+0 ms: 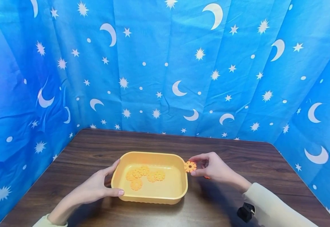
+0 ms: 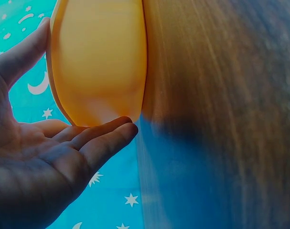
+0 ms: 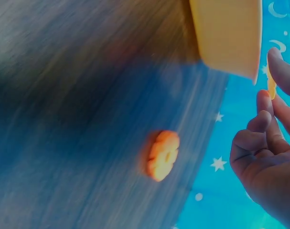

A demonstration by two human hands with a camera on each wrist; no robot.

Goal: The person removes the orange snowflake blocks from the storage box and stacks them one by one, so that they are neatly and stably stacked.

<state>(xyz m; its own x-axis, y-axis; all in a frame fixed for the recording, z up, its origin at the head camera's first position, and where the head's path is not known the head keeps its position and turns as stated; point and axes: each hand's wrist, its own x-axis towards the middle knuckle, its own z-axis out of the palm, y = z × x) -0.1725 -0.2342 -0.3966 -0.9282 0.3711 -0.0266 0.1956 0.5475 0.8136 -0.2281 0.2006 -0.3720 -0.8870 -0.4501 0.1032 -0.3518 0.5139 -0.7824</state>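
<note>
A yellow rectangular plastic tub (image 1: 152, 199) stands on the table, with several orange flower-shaped notched discs (image 1: 136, 184) lying on its floor, mostly toward the left. My left hand (image 1: 92, 187) grips the tub's left end, thumb at the near corner and fingers along the far side. Between thumb and fingertips, my right hand (image 1: 214, 168) pinches one more orange notched disc (image 1: 190, 166), held upright close by the tub's right rim. Another orange notched disc (image 3: 164, 156) lies on the table below the right hand; in the head view that hand hides most of it.
The dark wood-grain table (image 1: 97, 145) reaches back to a blue curtain (image 1: 153, 63) printed with white moons and stars, which also hangs at both sides. A black device (image 1: 245, 212) is strapped at the right sleeve.
</note>
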